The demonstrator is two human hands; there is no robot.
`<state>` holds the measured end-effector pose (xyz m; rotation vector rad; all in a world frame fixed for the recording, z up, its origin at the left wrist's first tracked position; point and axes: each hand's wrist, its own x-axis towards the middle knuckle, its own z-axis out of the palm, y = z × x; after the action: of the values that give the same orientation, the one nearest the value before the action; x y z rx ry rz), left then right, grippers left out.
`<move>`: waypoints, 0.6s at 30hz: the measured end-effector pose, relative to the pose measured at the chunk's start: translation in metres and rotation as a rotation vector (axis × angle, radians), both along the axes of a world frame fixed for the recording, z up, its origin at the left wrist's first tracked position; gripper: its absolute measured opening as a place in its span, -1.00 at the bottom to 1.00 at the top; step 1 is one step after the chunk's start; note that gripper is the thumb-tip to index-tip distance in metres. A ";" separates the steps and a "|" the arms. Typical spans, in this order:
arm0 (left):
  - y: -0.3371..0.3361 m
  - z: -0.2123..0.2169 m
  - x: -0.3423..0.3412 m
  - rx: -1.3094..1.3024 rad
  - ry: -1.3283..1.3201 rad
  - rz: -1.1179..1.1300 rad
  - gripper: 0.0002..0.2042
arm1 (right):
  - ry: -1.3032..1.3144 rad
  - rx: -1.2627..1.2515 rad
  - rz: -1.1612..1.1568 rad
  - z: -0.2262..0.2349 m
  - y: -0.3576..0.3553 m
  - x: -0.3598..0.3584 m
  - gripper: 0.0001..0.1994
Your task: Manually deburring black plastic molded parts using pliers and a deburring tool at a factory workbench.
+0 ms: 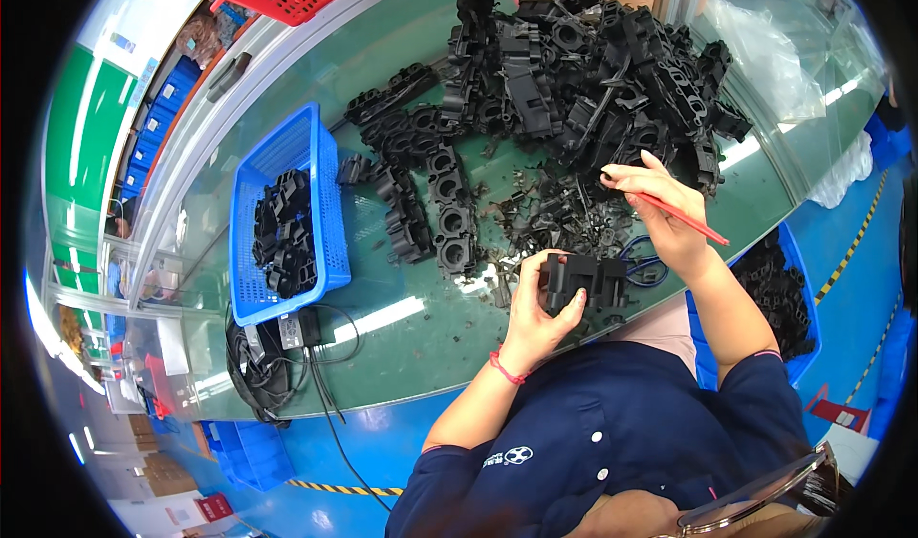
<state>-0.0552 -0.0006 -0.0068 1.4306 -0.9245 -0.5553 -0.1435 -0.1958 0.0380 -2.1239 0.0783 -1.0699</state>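
Near the front edge of the green table, my left hand (537,320) is closed around a blocky black plastic moulded part (598,282). My right hand (677,237) is raised to the right of that part, its fingers closed on a slim red pen-like tool (690,220). Something small and dark shows at the fingertips; I cannot make out whether it belongs to the tool. The tool and the part are apart. Just beyond the held part lie black scraps and trimmings (564,218). A blue cable or handle loop (643,263) rests beside the part, below my right hand.
A large heap of black plastic parts (574,69) covers the table's far side. Several ported black parts (449,208) lie left of centre. A blue basket (335,222) holds more, with black cables (263,371) near it. Right of me stands a blue crate (808,323) of parts.
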 end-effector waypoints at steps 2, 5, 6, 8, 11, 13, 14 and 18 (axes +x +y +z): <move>-0.004 -0.003 0.001 -0.103 0.072 -0.041 -0.53 | 0.010 -0.041 -0.027 -0.002 -0.002 0.000 -0.89; -0.002 -0.010 0.007 -0.141 0.308 -0.044 -0.57 | 0.019 -0.029 -0.026 -0.005 -0.005 -0.001 -0.89; -0.002 -0.014 0.009 -0.166 0.374 -0.048 -0.59 | 0.024 0.090 0.000 -0.012 -0.004 -0.005 -0.89; 0.000 -0.012 0.009 -0.139 0.541 -0.033 -0.59 | 0.051 0.350 0.004 -0.014 0.005 -0.010 -0.87; -0.002 -0.014 0.008 -0.132 0.584 -0.014 -0.58 | -0.005 0.580 0.099 -0.022 0.020 -0.011 -0.87; -0.004 -0.018 0.007 -0.158 0.508 -0.010 -0.58 | -0.002 0.296 0.104 -0.018 0.030 -0.010 -0.87; -0.006 -0.018 0.006 -0.162 0.520 -0.005 -0.58 | -0.007 0.283 0.108 -0.020 0.038 -0.009 -0.87; -0.006 -0.017 0.003 -0.164 0.645 -0.101 -0.58 | -0.078 0.339 0.139 -0.032 0.045 0.000 -0.88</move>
<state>-0.0525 -0.0066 -0.0239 0.9632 -0.5084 -0.9252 -0.1433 -0.1512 0.0064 -1.7562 0.0681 -0.9803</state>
